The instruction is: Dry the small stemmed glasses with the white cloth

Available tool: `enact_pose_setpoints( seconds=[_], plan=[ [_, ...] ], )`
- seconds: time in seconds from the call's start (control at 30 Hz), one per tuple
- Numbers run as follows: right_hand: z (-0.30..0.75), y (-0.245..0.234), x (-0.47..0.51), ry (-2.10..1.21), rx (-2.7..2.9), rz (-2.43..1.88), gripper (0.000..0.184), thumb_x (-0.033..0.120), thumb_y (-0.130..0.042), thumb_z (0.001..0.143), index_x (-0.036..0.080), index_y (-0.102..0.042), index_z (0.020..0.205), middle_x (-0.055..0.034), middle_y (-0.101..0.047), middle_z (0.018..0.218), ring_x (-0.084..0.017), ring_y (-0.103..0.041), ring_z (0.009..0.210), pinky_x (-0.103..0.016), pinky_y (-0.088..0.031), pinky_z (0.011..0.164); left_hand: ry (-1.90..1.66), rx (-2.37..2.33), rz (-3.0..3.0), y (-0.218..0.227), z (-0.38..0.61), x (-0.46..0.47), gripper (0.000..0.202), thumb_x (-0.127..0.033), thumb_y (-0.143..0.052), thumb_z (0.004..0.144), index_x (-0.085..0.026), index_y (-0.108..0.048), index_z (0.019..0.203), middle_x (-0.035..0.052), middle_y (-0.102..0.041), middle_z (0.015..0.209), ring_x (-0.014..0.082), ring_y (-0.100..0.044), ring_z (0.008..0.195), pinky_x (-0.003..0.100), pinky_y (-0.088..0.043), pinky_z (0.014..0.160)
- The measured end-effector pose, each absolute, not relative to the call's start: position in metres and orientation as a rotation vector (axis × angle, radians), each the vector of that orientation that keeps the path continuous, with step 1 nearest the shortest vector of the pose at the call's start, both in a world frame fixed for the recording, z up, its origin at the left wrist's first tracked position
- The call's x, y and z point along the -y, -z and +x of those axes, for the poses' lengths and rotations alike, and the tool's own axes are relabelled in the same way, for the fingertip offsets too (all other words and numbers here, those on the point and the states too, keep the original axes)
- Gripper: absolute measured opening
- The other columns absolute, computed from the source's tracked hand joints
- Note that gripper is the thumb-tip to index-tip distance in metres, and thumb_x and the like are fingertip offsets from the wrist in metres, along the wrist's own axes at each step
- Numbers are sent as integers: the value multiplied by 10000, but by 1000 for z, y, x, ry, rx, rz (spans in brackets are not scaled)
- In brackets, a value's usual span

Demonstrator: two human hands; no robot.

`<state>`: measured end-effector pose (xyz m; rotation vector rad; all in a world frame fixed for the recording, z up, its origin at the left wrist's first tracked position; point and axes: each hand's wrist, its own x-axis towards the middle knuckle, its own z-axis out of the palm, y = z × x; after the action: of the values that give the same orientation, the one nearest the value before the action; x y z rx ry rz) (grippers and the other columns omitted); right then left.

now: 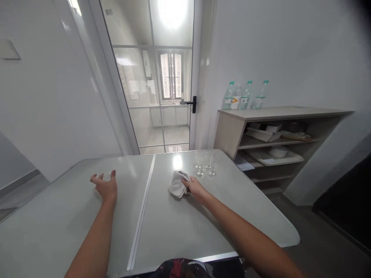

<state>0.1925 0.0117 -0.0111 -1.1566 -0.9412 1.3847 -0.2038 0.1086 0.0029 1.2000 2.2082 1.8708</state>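
Observation:
On the left half of the table, my left hand (pixel 107 189) has its thumb and fingers curved around a small clear glass (pixel 107 177). Much of this glass is hidden by the hand, and its full shape does not show. My right hand (pixel 197 188) grips a crumpled whitish cloth (pixel 176 185) over the right half of the table. Just beyond the cloth, several clear stemmed glasses (pixel 207 164) stand upright in a group near the far right corner.
The pale table (pixel 171 231) has a light seam (pixel 142 216) across it. Beyond its far edge is a glazed door (pixel 162 100) with a black handle (pixel 194 104). At right, a shelf unit (pixel 232 131) bears plastic bottles (pixel 246 94), boxes (pixel 262 134) and a tray (pixel 290 159).

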Motion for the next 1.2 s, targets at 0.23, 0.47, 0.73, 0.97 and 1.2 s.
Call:
enact_pose_setpoints(
  seconds=[0.23, 0.47, 0.73, 0.97, 1.2],
  plan=[
    [194, 11, -18, -1238, 878, -1169, 535, 608, -803, 633, 151, -671, 876, 3, -618, 676, -138, -548, 609, -271, -446, 589, -1891, -2050, 1573, 6, -183, -122, 610, -500, -656, 869, -114, -468, 1302, 132, -593, 1137, 290, -553, 1173, 466, -478, 1012],
    [196, 12, -21, -1173, 903, -1181, 605, 706, -743, 664, 168, -661, 928, -16, -640, 718, -147, -589, 601, -293, -507, 564, -1560, -1511, 2103, -19, -93, -77, 541, -537, -560, 939, -196, -487, 1353, 91, -671, 1153, 209, -681, 857, 380, -554, 846],
    [199, -6, -5, -581, 1294, -1169, 303, 302, -565, 906, 188, -697, 1155, -86, -738, 1025, -244, -676, 912, -388, -541, 846, -1135, -1216, 2586, -9, -21, -31, 470, -446, -524, 989, -263, -447, 1415, 70, -649, 1188, 195, -701, 845, 355, -574, 784],
    [186, -3, 9, -188, 1863, -953, 698, 54, -470, 829, 229, -449, 1505, -120, -627, 1394, -270, -602, 1248, -449, -491, 1057, -1087, -1159, 2638, -11, -22, -28, 533, -360, -518, 998, -277, -329, 1490, 102, -577, 1288, 216, -702, 922, 348, -589, 758],
    [175, -16, 25, -288, 1898, -972, 705, 177, -515, 917, 228, -290, 1583, -140, -566, 1446, -289, -546, 1295, -482, -440, 1102, -1003, -1190, 2713, -10, -24, -29, 393, -344, -484, 1005, -242, -421, 1379, 87, -587, 1215, 175, -694, 728, 294, -560, 610]
  ],
)
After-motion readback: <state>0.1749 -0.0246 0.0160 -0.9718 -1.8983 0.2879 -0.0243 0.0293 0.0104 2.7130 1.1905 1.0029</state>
